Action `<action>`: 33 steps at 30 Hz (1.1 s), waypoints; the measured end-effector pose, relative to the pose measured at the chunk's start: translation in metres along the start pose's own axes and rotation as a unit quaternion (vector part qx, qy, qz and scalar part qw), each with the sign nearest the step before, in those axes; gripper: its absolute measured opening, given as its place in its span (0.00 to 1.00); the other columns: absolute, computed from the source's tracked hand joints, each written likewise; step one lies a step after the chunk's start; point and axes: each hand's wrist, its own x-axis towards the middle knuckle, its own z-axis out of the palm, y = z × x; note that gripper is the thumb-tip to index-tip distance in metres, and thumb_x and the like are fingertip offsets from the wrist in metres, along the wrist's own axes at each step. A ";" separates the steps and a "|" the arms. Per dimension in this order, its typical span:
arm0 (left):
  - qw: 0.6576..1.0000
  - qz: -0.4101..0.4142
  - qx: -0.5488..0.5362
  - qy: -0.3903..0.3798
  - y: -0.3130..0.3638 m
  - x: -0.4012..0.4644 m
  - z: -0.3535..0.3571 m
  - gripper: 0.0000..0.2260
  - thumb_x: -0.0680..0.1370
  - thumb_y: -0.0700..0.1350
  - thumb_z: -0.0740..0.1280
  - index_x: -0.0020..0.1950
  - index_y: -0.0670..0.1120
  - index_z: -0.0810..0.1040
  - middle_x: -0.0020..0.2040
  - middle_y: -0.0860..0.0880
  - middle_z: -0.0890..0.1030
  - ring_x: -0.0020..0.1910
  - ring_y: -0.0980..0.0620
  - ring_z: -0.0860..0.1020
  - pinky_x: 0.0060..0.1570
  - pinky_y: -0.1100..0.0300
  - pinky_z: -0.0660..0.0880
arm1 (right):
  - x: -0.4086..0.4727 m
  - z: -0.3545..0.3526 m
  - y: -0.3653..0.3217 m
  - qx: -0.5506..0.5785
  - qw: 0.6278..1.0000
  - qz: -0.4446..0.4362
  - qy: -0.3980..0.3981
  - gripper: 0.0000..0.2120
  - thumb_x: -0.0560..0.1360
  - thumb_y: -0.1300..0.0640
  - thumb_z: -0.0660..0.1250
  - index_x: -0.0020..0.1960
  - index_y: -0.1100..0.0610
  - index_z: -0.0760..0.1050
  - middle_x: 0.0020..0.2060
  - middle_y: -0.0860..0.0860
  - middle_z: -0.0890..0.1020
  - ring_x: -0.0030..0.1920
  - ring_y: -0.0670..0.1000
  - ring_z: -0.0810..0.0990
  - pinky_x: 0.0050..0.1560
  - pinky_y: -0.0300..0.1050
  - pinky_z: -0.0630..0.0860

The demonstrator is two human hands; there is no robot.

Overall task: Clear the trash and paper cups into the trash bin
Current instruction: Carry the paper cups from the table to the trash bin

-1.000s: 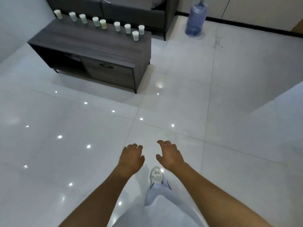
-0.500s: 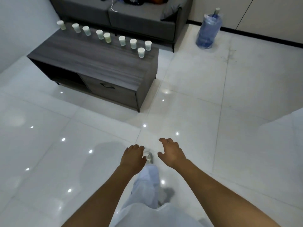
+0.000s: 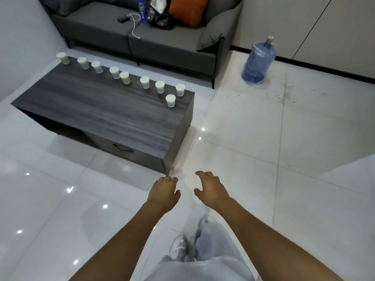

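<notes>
Several white paper cups stand upright in a row along the far edge of a dark wooden coffee table (image 3: 105, 116), from the leftmost cup (image 3: 63, 58) to the nearest one (image 3: 170, 100) at the right end. My left hand (image 3: 163, 193) and my right hand (image 3: 211, 189) hang in front of me over the floor, just short of the table's near right corner. Both hold nothing, with fingers loosely curled. No trash bin is in view.
A grey sofa (image 3: 154, 37) stands behind the table with an orange cushion (image 3: 187, 10), a bag, a bottle and a cable on it. A blue water jug (image 3: 258, 61) sits on the white tiled floor by the wall. My legs and shoes show below.
I have walked toward the table, so it and the cups look larger and closer. The sofa has come into fuller view. My hands keep the same empty pose.
</notes>
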 end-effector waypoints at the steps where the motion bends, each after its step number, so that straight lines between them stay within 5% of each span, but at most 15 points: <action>1: 1.000 -0.002 0.000 -0.004 0.001 0.013 -0.005 0.18 0.80 0.50 0.61 0.67 0.46 0.70 0.64 0.47 0.75 0.63 0.48 0.72 0.64 0.57 0.69 | 0.012 -0.008 0.002 -0.002 1.000 0.002 -0.005 0.28 0.78 0.52 0.62 0.75 0.50 0.58 0.70 0.54 0.66 0.67 0.57 0.68 0.62 0.49 0.71; 18: 0.989 -0.116 -0.088 -0.023 0.064 0.326 -0.118 0.19 0.79 0.50 0.61 0.68 0.46 0.69 0.64 0.45 0.74 0.60 0.44 0.73 0.59 0.52 0.72 | 0.320 -0.215 0.061 -0.063 0.995 -0.066 -0.034 0.27 0.78 0.51 0.62 0.75 0.51 0.59 0.69 0.55 0.67 0.65 0.58 0.69 0.62 0.52 0.72; 33: 0.974 -0.182 -0.121 -0.060 -0.007 0.519 -0.182 0.18 0.79 0.49 0.60 0.68 0.44 0.69 0.65 0.44 0.72 0.65 0.44 0.68 0.64 0.52 0.68 | 0.545 -0.273 0.014 -0.091 0.988 -0.071 -0.103 0.26 0.77 0.52 0.64 0.73 0.52 0.61 0.67 0.55 0.68 0.64 0.58 0.69 0.61 0.52 0.73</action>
